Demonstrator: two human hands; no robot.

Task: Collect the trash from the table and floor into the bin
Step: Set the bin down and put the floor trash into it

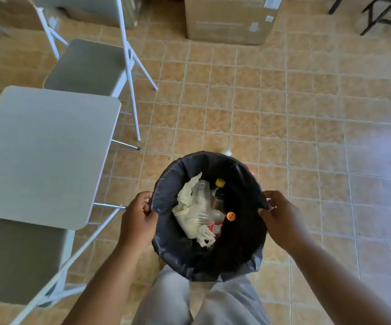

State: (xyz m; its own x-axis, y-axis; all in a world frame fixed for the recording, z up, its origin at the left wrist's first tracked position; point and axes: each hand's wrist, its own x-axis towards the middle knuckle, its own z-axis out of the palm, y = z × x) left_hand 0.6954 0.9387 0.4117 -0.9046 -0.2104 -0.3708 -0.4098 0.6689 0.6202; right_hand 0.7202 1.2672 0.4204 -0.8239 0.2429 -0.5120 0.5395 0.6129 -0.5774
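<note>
A round bin (166,245) lined with a dark plastic bag stands on the tiled floor in front of my legs. Inside lie crumpled white tissue (187,216), a clear plastic bottle (201,198), a yellow-capped bottle (219,184), a red-labelled bottle (216,227) and an orange cap (231,216). My left hand (139,218) grips the bag's rim on the left side. My right hand (281,214) grips the rim on the right side. A small pale object (227,152) shows on the floor just behind the bin.
A grey table (42,156) stands at the left, with grey folding chairs behind it (89,64) and before it (18,259). A large cardboard box (232,17) sits at the back. Black table legs (386,17) show at top right. Tiled floor spreads to the right.
</note>
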